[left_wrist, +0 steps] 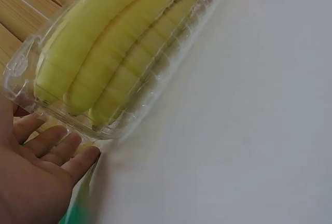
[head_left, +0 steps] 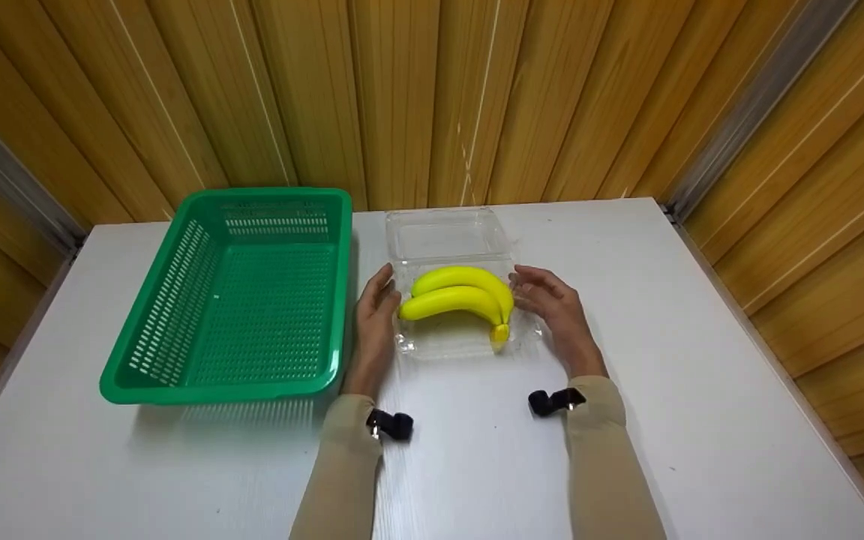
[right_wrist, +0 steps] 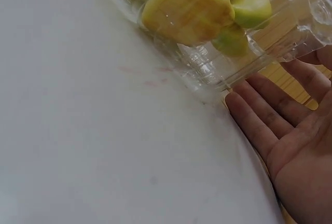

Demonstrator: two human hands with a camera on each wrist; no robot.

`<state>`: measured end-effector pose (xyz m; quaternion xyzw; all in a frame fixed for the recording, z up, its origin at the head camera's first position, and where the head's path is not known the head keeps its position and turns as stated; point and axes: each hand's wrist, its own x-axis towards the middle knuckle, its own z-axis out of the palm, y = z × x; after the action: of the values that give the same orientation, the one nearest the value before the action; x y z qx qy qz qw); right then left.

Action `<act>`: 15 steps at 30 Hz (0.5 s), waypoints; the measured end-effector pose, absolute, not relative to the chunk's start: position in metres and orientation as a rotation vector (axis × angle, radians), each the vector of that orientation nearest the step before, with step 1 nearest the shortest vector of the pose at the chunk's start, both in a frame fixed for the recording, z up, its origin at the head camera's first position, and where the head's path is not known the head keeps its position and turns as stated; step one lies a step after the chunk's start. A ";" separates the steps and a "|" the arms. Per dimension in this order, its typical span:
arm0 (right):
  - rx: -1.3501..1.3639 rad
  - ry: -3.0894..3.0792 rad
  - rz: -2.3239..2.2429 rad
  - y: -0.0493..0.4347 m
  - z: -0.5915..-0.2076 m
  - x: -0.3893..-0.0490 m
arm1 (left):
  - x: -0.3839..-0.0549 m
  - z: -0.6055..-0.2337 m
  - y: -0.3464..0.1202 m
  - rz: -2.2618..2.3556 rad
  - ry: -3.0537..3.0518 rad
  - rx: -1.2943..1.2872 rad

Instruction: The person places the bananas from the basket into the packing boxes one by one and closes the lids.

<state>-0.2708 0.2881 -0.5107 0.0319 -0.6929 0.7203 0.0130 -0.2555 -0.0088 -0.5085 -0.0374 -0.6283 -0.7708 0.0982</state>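
A bunch of yellow bananas lies in a clear plastic clamshell box on the white table. The box's lid is folded back toward the wall. My left hand stands at the box's left side, fingers fairly straight; in the left wrist view its fingertips are right at the lower edge of the end wall. On the opposite side my right hand has its extended fingers against the box's end, near the banana stem. Part of each thumb is hidden by the plastic.
A green plastic basket with slotted walls stands to the left, close beside my left hand. Wood-look panels rise behind the table and along its right side. Each wrist wears a small black camera.
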 end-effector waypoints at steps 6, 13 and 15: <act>0.073 -2.194 2.206 0.289 -0.510 -0.273 | -0.257 -0.510 -0.009 -2.271 -1.908 -0.084; 0.011 -2.207 2.169 0.285 -0.509 -0.277 | -0.259 -0.514 -0.012 -2.293 -1.906 -0.110; -0.001 -2.204 2.164 0.284 -0.508 -0.278 | -0.260 -0.515 -0.013 -2.289 -1.931 -0.099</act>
<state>-0.2784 0.2841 -0.5084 -0.0002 -0.7133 0.7003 0.0264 -0.2601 -0.0128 -0.5154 -0.0329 -0.6428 -0.7619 0.0724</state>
